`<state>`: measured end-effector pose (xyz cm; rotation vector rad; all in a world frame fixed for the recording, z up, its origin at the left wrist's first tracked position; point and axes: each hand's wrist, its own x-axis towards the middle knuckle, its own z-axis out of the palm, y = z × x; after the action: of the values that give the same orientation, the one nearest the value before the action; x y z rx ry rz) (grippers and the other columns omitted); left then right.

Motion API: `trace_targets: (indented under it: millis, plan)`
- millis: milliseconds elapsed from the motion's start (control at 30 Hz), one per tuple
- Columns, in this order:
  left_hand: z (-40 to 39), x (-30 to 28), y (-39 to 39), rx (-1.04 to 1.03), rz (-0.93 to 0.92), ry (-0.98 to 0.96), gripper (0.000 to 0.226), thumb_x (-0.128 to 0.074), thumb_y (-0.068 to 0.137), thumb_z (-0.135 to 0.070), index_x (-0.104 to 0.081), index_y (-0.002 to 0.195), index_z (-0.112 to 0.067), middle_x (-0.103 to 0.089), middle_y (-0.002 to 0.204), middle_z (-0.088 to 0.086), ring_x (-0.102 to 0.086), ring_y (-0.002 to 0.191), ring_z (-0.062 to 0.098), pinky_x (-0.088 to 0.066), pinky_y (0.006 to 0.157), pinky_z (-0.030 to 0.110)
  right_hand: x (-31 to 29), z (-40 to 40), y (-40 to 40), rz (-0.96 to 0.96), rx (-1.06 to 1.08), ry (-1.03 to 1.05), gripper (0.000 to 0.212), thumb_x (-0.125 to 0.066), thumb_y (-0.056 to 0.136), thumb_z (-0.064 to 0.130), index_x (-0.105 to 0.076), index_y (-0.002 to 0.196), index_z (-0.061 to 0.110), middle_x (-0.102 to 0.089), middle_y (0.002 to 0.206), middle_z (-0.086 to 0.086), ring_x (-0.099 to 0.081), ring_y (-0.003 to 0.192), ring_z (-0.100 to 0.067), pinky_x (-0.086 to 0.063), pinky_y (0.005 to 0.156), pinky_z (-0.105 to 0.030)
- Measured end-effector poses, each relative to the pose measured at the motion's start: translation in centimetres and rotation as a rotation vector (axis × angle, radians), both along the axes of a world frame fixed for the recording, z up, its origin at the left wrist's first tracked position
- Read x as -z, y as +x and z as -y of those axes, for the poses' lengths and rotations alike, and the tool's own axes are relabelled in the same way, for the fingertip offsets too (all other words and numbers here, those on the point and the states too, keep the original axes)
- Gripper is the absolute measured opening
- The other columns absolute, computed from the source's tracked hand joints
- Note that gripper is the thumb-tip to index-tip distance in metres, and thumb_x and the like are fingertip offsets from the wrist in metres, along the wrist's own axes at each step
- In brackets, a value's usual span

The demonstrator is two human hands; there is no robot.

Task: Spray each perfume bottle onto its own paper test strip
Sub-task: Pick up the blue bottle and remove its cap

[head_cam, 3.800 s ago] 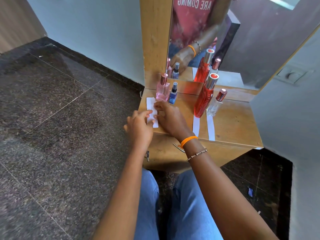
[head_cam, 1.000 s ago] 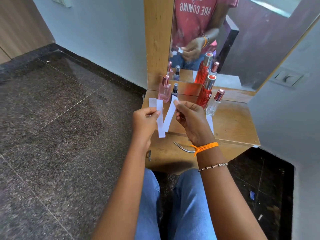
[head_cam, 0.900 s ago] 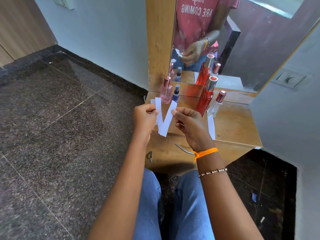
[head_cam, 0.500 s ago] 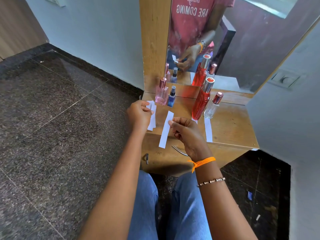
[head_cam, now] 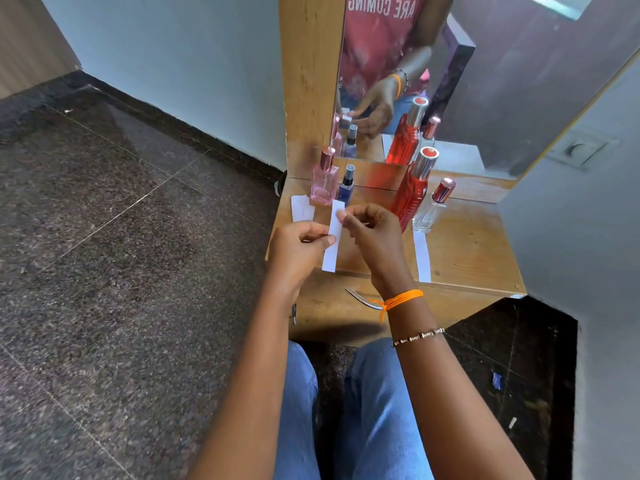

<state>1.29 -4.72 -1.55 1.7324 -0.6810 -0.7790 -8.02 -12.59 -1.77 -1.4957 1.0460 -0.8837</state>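
Four perfume bottles stand on the wooden shelf [head_cam: 467, 244]: a pink bottle [head_cam: 323, 183], a small blue bottle [head_cam: 346, 187], a tall red bottle [head_cam: 414, 194] and a clear bottle [head_cam: 429, 211] with a rose cap. My right hand [head_cam: 374, 237] pinches the upper end of a white paper strip [head_cam: 330, 252] just in front of the blue bottle. My left hand [head_cam: 298, 247] pinches the same strip at its middle. The strip's lower end reaches the shelf's front edge. Another strip [head_cam: 421, 258] lies in front of the clear bottle. A couple of loose strips [head_cam: 300, 207] lie by the pink bottle.
A mirror [head_cam: 485, 81] behind the shelf reflects the bottles and my hands. A metal drawer handle [head_cam: 360, 299] sits under the shelf's front edge. Dark stone floor lies to the left, a grey wall with a switch [head_cam: 578, 150] to the right.
My left hand has left the loose strips by the pink bottle and come over to the strip in my right hand. That strip has moved up toward the blue bottle.
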Motion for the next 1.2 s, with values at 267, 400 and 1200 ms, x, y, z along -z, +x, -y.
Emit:
trace_targets:
  millis: [267, 400, 1200]
  plan:
    - [0.7, -0.5, 0.1, -0.064, 0.059, 0.032, 0.010, -0.070, 0.081, -0.014, -0.071, 0.090, -0.011, -0.068, 0.084, 0.002, -0.064, 0.085, 0.016, -0.055, 0.079, 0.035, 0.3, 3.4, 2.6, -0.130, 0.051, -0.283, 0.030, -0.060, 0.084, -0.003, -0.059, 0.113, 0.005, -0.063, 0.104, 0.002, -0.055, 0.092, -0.008, -0.041, 0.071, -0.004]
    - [1.0, -0.4, 0.3, -0.066, 0.143, 0.055, 0.012, -0.071, 0.080, -0.016, -0.071, 0.090, -0.010, -0.068, 0.083, 0.003, -0.064, 0.082, 0.016, -0.055, 0.079, 0.036, 0.9, 3.3, 3.2, -0.115, 0.087, -0.367, 0.023, -0.056, 0.081, -0.008, -0.063, 0.098, 0.006, -0.069, 0.092, -0.008, -0.058, 0.077, -0.011, -0.042, 0.066, -0.010]
    - [1.8, -0.5, -4.1, 0.111, 0.400, -0.077, 0.021, -0.049, 0.094, -0.013, -0.067, 0.105, -0.015, -0.059, 0.104, -0.002, -0.058, 0.101, 0.015, -0.041, 0.080, 0.019, 1.0, -3.6, -6.0, 0.033, 0.112, -0.251, 0.028, -0.066, 0.083, 0.003, -0.057, 0.097, 0.025, -0.061, 0.078, 0.019, -0.059, 0.070, 0.003, -0.046, 0.062, -0.015]
